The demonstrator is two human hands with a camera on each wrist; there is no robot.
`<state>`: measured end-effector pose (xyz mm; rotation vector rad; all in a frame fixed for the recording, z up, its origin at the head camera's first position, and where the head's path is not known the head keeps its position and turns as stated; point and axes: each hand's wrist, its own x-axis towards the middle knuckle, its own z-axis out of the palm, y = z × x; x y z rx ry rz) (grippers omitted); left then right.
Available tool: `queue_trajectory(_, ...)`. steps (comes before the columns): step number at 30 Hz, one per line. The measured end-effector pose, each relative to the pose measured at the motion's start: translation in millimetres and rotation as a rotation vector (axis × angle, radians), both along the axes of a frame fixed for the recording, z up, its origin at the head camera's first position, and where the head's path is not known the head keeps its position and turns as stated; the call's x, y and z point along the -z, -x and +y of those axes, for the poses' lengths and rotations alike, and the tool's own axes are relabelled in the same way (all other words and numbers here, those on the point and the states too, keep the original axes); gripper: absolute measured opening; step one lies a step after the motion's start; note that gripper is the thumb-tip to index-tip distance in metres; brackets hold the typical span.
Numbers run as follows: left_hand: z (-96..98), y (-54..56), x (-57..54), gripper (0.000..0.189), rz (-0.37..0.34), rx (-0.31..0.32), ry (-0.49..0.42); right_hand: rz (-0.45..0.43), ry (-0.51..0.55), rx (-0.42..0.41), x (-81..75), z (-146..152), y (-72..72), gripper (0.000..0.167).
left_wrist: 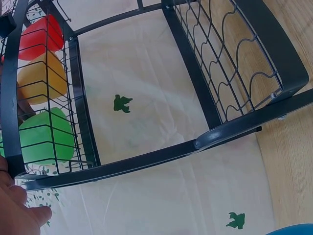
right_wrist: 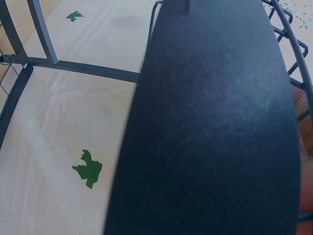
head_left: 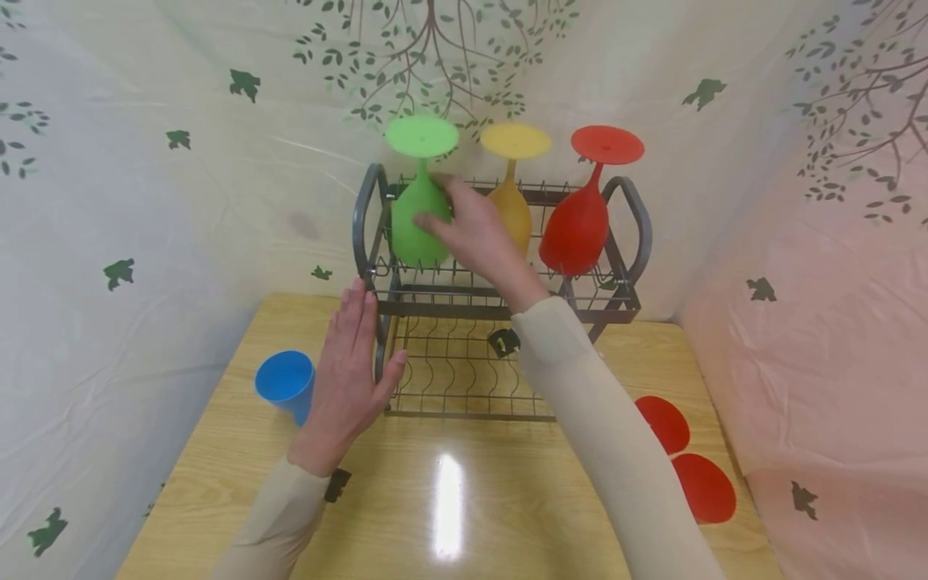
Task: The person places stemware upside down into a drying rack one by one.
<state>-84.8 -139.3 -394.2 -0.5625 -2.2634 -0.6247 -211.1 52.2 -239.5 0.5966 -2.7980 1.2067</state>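
- While the right hand (head_left: 478,229) has thumb and fingers bent round the green goblet (head_left: 415,229), that goblet sits upside down at the rack's (head_left: 449,309) upper left.
- Left hand (head_left: 350,374): fingers straight, together, thumb apart, against rack's left side.
- Looks done: yellow goblet (head_left: 515,213), red goblet (head_left: 580,225) racked inverted; green nearly.
- Probably left: blue cup (head_left: 284,379), two red discs (head_left: 663,424), all on the tabletop (head_left: 391,515).
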Motion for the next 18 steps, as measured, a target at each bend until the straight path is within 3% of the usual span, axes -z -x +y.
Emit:
queue_trajectory(11,1.7,0.5,0.0,0.08,-0.007,0.002,-0.011,0.023,-0.03,0.008,1.0,0.8,1.1,0.071)
queue_trajectory(18,1.0,-0.2,-0.2,0.079,-0.009,0.003,-0.008,0.102,0.073,-0.011,3.5,7.4,-7.3,0.068)
